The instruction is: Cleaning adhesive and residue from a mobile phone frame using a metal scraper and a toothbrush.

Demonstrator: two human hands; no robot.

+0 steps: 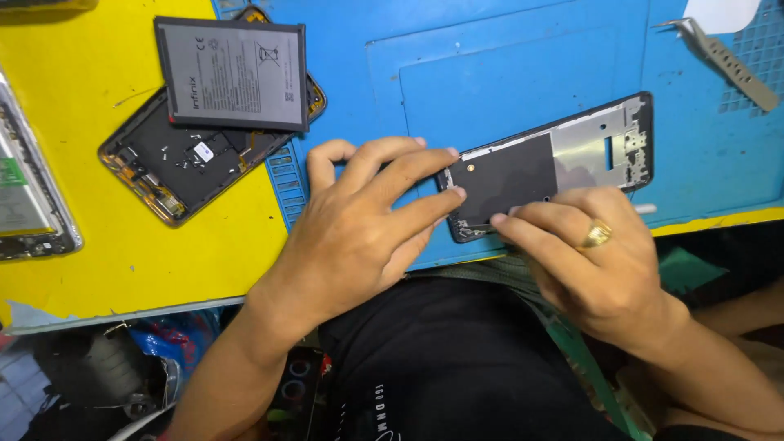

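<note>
A black and silver phone frame (563, 155) lies tilted on the blue work mat (490, 65). My left hand (359, 220) rests on the mat with its fingertips pressing the frame's left end. My right hand (588, 253), with a gold ring on one finger, grips the frame's near edge between thumb and fingers. An opened phone body (188, 167) lies at the left, half on the yellow surface (73, 98), with a grey battery (233, 73) resting on top of it.
Part of another opened device (24, 188) sits at the far left edge. Metal tweezers (727, 57) lie at the mat's top right, beside a white scrap (723, 12). My lap in dark clothing is below the table edge.
</note>
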